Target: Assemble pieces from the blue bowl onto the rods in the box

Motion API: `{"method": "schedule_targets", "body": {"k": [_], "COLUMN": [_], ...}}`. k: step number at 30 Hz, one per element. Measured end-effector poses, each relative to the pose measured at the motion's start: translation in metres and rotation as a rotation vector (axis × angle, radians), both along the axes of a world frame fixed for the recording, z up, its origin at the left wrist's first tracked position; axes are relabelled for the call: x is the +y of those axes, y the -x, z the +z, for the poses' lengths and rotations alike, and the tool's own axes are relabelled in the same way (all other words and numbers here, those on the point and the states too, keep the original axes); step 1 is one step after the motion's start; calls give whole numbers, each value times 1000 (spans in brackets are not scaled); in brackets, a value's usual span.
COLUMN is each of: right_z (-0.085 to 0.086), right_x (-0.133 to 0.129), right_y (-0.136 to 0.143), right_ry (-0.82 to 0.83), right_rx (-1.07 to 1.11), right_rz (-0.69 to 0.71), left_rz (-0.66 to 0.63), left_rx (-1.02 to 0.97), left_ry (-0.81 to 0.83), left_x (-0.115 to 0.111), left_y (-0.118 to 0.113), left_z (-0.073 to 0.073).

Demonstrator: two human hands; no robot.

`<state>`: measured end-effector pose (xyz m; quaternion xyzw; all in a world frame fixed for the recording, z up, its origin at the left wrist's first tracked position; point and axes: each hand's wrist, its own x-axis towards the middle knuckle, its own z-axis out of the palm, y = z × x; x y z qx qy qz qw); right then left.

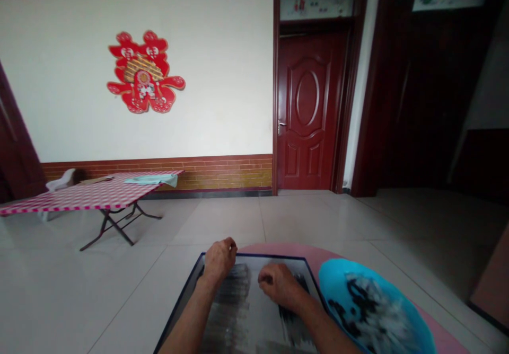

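A shallow white tray point(257, 319) with a dark blue rim lies before me. My left hand point(219, 260) is over its far left corner, fingers curled into a pinch; anything between them is too small to make out. Over the right half of the tray, my right hand point(279, 284) is also closed, thumb against fingers, its contents hidden. Blurred rows of thin greyish see-through pieces point(233, 295) lie along the tray's left side. Thin black strips point(292, 325) lie on the right, partly under my right forearm.
Right of the tray, a blue basin point(330, 272) holds a heap of clear and black pieces point(374, 311). Both rest on a pink round surface point(310, 252). A folding table point(99, 195) with a checked cover stands at the left on the tiled floor. Behind is a red door point(306, 110).
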<state>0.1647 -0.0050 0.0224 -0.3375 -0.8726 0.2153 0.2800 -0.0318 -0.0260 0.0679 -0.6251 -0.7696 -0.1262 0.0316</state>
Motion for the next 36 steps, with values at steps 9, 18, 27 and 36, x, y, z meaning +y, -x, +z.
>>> {"method": "schedule_targets", "body": {"k": [9, 18, 27, 36], "right_z": [26, -1, 10, 47], "right_x": [-41, -51, -55, -26], "right_y": [-8, -10, -1, -16], "right_ry": [373, 272, 276, 559], "right_rx": [-352, -289, -464, -186], "right_rz": [72, -6, -23, 104], "left_rz": [-224, -241, -279, -325], "left_rx": [-25, -34, -37, -95], "left_ry": [1, 30, 15, -26], "left_x": [-1, 1, 1, 4], "left_y": [-20, -23, -25, -26], "left_z": [-9, -14, -16, -21]}}
